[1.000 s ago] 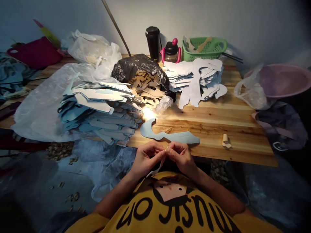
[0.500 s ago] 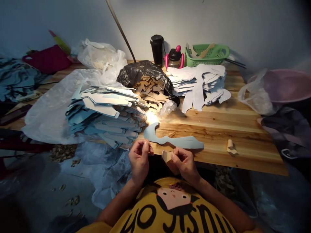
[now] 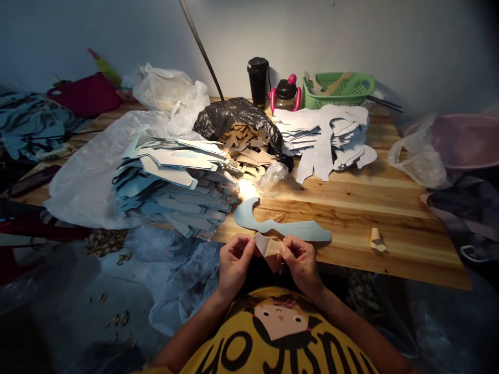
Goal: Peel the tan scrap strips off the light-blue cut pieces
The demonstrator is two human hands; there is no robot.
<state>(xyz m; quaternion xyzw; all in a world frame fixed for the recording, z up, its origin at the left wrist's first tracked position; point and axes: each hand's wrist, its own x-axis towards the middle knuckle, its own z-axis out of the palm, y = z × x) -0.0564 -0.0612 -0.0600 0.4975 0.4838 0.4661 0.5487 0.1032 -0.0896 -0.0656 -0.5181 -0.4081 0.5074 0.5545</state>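
Note:
My left hand (image 3: 234,261) and my right hand (image 3: 300,261) are close together at the near edge of the wooden table (image 3: 351,197). Both pinch a small tan piece (image 3: 263,243) between them, each by one end. Just beyond my fingers a single light-blue cut-out (image 3: 280,224) with a hooked end lies flat on the table.
A tall stack of blue cut-outs (image 3: 175,182) sits left on clear plastic. A black bag of tan pieces (image 3: 241,135) is behind, pale cut-outs (image 3: 327,135) right of it. A green basket (image 3: 338,84), black cup (image 3: 258,78), pink-handled bottle (image 3: 286,91) stand at the back. A small tan scrap (image 3: 376,240) lies right.
A second ago both hands were pinched together; half a second ago they parted, the tan piece in my right hand. Now my left hand has come back and grips the piece too.

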